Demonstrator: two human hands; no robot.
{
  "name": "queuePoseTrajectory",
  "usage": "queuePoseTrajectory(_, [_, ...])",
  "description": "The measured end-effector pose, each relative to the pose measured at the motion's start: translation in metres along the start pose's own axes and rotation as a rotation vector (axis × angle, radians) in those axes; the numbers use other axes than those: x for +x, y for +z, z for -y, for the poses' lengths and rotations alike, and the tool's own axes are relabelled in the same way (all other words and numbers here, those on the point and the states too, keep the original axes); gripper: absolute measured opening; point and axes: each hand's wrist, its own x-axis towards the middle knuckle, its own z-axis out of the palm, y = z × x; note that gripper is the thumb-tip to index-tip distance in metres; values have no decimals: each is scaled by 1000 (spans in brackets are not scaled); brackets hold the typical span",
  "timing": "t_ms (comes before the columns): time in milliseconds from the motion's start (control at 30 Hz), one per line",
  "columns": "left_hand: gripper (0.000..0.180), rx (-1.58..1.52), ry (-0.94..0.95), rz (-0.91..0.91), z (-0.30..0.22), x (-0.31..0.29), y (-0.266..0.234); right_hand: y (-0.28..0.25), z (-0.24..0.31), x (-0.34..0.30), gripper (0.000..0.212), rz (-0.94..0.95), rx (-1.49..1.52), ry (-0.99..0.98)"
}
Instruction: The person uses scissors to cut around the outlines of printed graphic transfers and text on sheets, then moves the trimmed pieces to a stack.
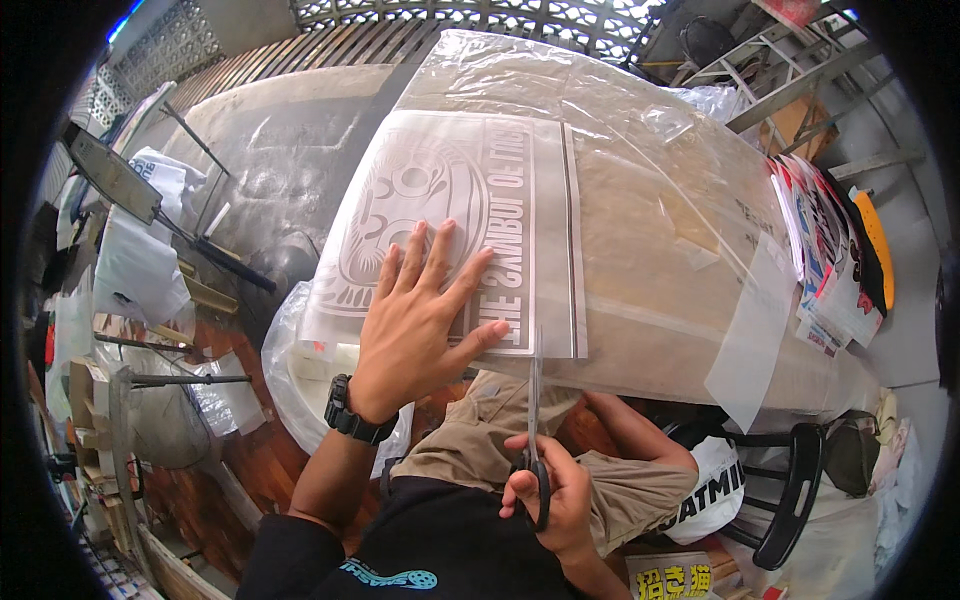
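A translucent sheet (550,190) with a pale printed design and lettering lies on the plastic-covered table (660,210). My left hand (415,315) rests flat on its near part, fingers spread, with a black watch on the wrist. In my right hand (560,500) is a pair of scissors (533,410), my fingers through the dark handles. The blades point away from me and meet the sheet's near edge, between the print and a dark stripe along its right side. How far the blades are apart, I cannot tell.
A loose translucent strip (752,335) hangs over the table's near right edge. Printed sheets (825,270) are stacked at the far right. A black chair (795,490) stands at lower right, a metal arm (125,185) at left, and a ladder (800,85) at back right.
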Motion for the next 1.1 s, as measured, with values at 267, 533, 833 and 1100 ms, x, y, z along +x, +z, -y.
queuePoseTrajectory(267, [88, -4, -15, 10, 0, -1, 1, 0, 9, 1, 45, -36, -102, 59])
queuePoseTrajectory(533, [94, -29, -2, -44, 0, 0, 1, 5, 11, -1, 56, -58, -81, 49])
queuePoseTrajectory(833, [101, -31, -29, -14, -2, 1, 1, 3, 13, -4, 45, -32, -180, 59])
queuePoseTrajectory(1100, [107, -50, -46, -19, -2, 1, 1, 10, 23, -2, 80, -53, -301, 5])
